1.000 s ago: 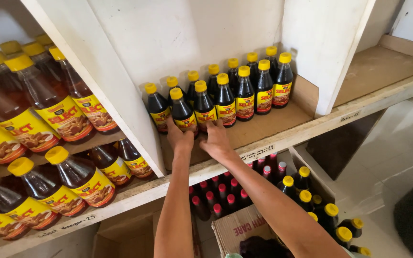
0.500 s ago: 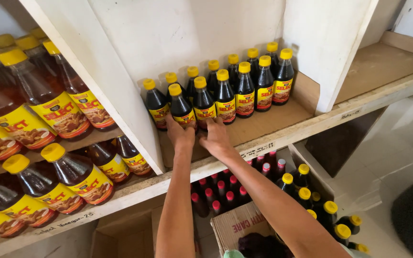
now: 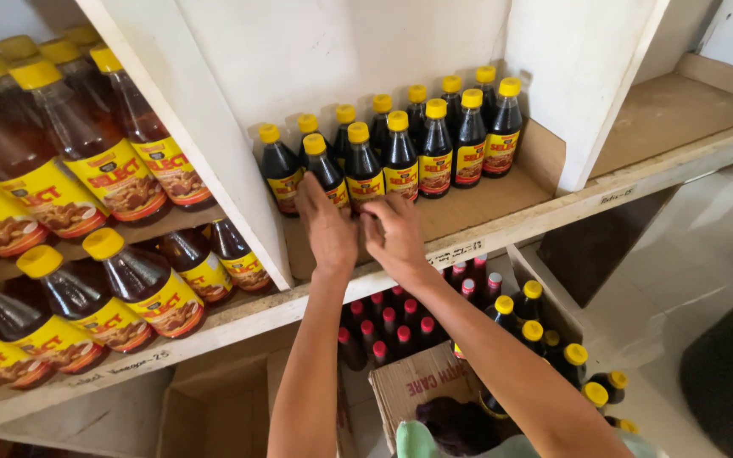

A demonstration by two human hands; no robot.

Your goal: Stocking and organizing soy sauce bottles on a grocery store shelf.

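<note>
Seen from the head camera, both hands are raised to a white wooden shelf (image 3: 502, 227) stocked with small dark sauce bottles (image 3: 435, 153), each capped in yellow and banded with a yellow-and-red label. The left hand (image 3: 329, 229) is closed around the front bottle (image 3: 326, 172) at its base; the right hand (image 3: 394, 236), just beside it, is curled at the foot of the neighbouring bottle (image 3: 363, 170), though its grip cannot be told. Larger amber bottles (image 3: 112, 161) with yellow labels are stacked left of the hands. Below the wrists, red-capped bottles (image 3: 388, 326) and a brown cardboard box (image 3: 422, 382) are seen.
</note>
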